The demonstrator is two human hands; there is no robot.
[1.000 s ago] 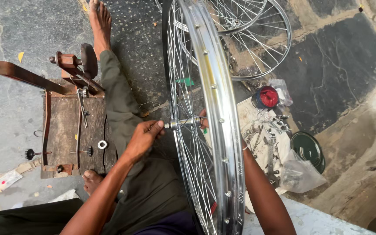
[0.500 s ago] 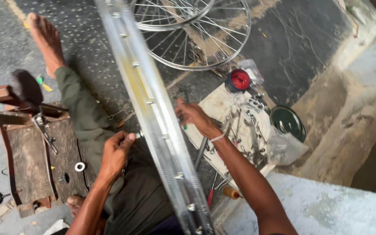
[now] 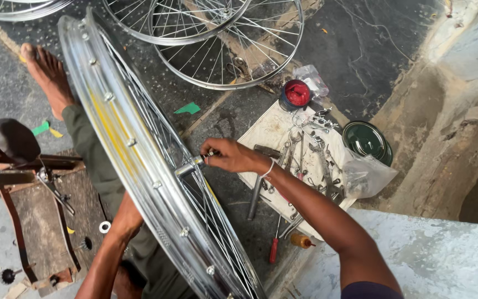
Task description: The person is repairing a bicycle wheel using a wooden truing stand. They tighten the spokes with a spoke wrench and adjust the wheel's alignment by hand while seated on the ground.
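A silver spoked bicycle wheel (image 3: 139,160) stands on edge across my lap, leaning from upper left to lower middle. My right hand (image 3: 232,156) is closed on the end of the wheel's axle (image 3: 193,164), with the fingertips pinching around it at the hub. My left hand (image 3: 126,217) reaches up to the far side of the rim, where the rim hides its fingers. I cannot tell what that hand holds.
Two more spoked wheels (image 3: 233,50) lie on the dark floor beyond. A white cloth (image 3: 269,130) at right carries several wrenches, with a red-lidded jar (image 3: 296,94), a green tin (image 3: 367,141) and a red-handled screwdriver (image 3: 273,250) about it. A wooden stand (image 3: 40,221) is at left, a concrete step (image 3: 432,254) at lower right.
The wheel has tipped over further to the left. My right hand has moved from beside the cloth onto the axle end. My left hand has slipped behind the rim.
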